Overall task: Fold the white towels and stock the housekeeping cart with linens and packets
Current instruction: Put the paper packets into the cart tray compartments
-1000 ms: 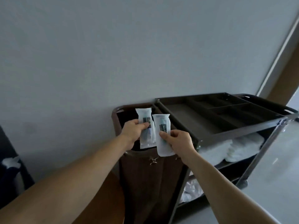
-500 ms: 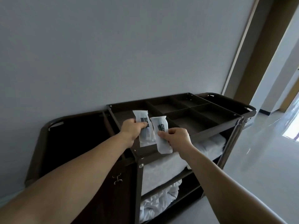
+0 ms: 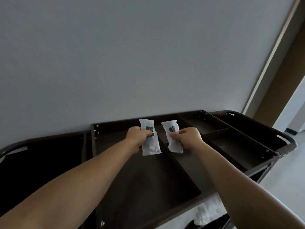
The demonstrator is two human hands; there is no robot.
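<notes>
Two packets were held up over the cart's top tray, one in each hand.

In the head view, the left hand had its fingers and thumb curled tight round the middle of the left packet. The right hand pinched the right packet the same way. Both packets stood up on end near the tray's back edge, side by side but not touching. The left one hung over the big box at the tray's left side. The right one was near the thin wall next to that box; which side of it, I could not tell.

The step looked like putting the packets in. It would go best to lay each one down flat in one box, close together, and let go only when they touched the bottom. Some white towels peeked out under the tray's front edge.
</notes>
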